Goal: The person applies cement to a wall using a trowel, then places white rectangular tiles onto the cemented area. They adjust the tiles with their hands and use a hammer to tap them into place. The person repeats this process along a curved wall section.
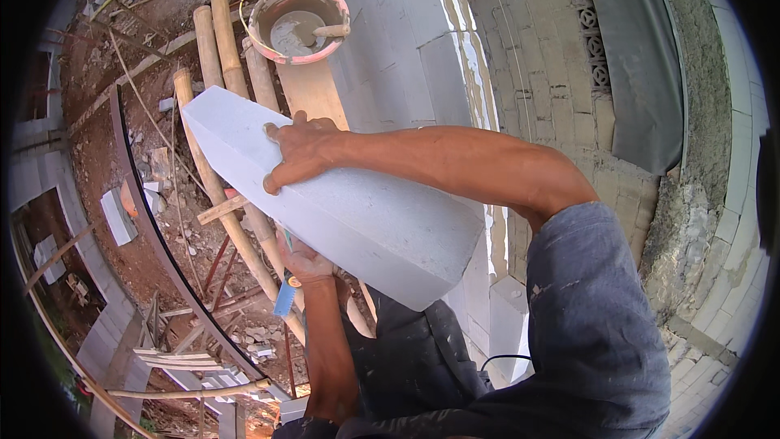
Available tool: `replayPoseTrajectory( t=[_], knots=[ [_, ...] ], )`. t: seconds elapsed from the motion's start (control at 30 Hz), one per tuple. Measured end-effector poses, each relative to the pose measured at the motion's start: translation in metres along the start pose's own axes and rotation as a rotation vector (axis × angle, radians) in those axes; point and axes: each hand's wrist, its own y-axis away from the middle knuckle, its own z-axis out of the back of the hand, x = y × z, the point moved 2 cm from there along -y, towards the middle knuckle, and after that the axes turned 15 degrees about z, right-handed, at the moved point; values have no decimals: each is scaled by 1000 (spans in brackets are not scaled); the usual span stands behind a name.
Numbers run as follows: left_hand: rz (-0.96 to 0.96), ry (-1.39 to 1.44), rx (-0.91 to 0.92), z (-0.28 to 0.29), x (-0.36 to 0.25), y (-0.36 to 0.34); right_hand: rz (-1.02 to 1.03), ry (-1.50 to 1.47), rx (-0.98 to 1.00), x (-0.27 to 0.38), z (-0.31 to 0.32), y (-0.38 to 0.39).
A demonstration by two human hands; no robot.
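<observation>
A long, light grey aerated concrete block lies slantwise in front of my body, its far end tapering to the upper left. My right hand grips it from above, thumb and fingers spread across its faces. Low beside the block's left edge, my left hand is closed, partly hidden by the block. A small blue tool with a yellow round part shows at that hand and seems held in it; its kind is unclear. What supports the block underneath is hidden.
A reddish bucket of grey mortar with a handled tool stands on a wooden plank. Bamboo poles run alongside, above rubble-strewn ground. A grey block wall with a mortared top rises to the right.
</observation>
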Motion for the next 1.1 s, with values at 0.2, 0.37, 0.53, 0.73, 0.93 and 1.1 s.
replayPoseTrajectory(
  t=[0.2, 0.37, 0.53, 0.73, 0.93, 1.1],
  knots=[
    [111, -115, 228, -22, 5, -47, 86, 130, -260, 18, 42, 103],
    [348, -188, 211, -43, 43, -42, -20, 350, -639, 22, 24, 166],
    [538, -356, 118, -75, 32, -14, -327, 38, -720, 11, 59, 201],
    [676, -515, 71, -104, 24, -5, -371, -1, -754, -4, 72, 210],
    [771, -638, 88, -138, 49, -10, -508, -35, -859, -9, 76, 236],
    [841, -795, 52, -154, 31, -10, -574, -44, -873, -24, 67, 223]
  ],
)
